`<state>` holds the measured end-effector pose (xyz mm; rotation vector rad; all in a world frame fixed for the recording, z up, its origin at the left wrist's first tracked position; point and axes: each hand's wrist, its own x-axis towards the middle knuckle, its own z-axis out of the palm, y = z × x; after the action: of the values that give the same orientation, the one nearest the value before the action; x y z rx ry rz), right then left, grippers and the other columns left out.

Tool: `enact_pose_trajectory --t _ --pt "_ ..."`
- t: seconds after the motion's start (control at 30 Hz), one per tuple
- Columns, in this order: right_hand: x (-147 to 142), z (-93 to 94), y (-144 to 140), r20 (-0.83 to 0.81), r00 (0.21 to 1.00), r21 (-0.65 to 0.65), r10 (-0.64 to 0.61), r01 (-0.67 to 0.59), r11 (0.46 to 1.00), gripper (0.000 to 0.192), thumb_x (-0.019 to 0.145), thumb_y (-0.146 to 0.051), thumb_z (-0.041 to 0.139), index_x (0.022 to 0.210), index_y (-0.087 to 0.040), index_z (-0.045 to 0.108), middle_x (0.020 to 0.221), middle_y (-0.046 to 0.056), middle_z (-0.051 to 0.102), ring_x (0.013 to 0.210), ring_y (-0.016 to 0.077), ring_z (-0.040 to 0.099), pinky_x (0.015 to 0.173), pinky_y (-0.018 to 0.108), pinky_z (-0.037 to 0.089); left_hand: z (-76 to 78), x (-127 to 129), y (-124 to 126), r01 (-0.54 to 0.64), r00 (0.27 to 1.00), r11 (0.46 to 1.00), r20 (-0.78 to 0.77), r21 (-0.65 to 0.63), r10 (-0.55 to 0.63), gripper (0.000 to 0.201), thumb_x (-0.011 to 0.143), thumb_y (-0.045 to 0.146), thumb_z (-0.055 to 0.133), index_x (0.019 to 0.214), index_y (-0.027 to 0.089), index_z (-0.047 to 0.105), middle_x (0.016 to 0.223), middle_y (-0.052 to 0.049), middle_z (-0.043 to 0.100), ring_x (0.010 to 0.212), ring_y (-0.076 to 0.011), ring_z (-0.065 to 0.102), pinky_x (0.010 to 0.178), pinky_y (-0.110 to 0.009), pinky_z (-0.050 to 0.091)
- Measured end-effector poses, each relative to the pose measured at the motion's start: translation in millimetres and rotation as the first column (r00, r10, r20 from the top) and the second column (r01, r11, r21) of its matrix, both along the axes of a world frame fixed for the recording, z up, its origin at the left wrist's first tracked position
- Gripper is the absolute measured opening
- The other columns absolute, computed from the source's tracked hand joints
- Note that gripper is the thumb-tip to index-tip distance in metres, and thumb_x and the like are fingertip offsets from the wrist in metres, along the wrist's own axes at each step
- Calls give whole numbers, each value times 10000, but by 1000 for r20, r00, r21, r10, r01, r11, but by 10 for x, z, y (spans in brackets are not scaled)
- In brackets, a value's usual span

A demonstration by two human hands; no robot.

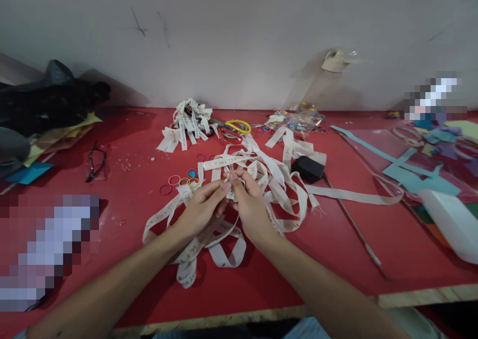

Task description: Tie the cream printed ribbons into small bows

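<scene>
My left hand (207, 202) and my right hand (248, 199) meet over the middle of the table, thumbs and fingertips pinched together on a printed white ribbon (231, 194). Only a small bunched bit of it shows between the fingers. Around and beneath both hands lies a loose tangle of the same lettered ribbon (227, 249), looping toward the front and right. Several small coloured elastic bands (175, 180) lie just left of my hands. Past the tangle are scissors with yellow handles (239, 126) and red handles (229, 136).
A pile of knotted ribbon pieces (188, 122) sits at the back. Eyeglasses (96, 162) and a black bag (52, 100) are left. Right of the tangle stand a black block (308, 169), a thin rod (358, 229), teal strips (421, 174) and a white box (448, 224).
</scene>
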<state>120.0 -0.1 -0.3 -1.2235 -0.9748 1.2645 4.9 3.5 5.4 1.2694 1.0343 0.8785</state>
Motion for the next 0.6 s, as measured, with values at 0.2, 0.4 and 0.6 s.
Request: enact_pose_trajectory --t 0.2,0.4,0.6 --pt "5 -25 1 6 1000 5 7 -7 1000 208 877 -453 509 878 -251 561 848 -9 577 654 127 500 525 236 379 -10 -14 13 21 1000 1000 -6 -2 -21 397 903 461 480 626 177 456 475 61 434 443 -65 385 481 -192 338" --pt "-3 -16 -1 -20 1000 -13 11 -11 1000 215 868 -457 522 879 -245 562 849 -10 583 615 116 482 508 232 385 -7 -14 19 27 1000 999 -13 22 -26 402 905 453 475 616 175 453 472 62 431 448 -64 388 495 -192 341" --pt "-4 -2 7 -13 1000 -15 13 -13 1000 195 865 -437 529 862 -244 560 737 -27 521 597 115 470 516 234 385 -28 -17 28 22 1000 1000 -6 19 -22 406 910 440 480 605 174 445 472 61 427 450 -63 389 494 -193 339"
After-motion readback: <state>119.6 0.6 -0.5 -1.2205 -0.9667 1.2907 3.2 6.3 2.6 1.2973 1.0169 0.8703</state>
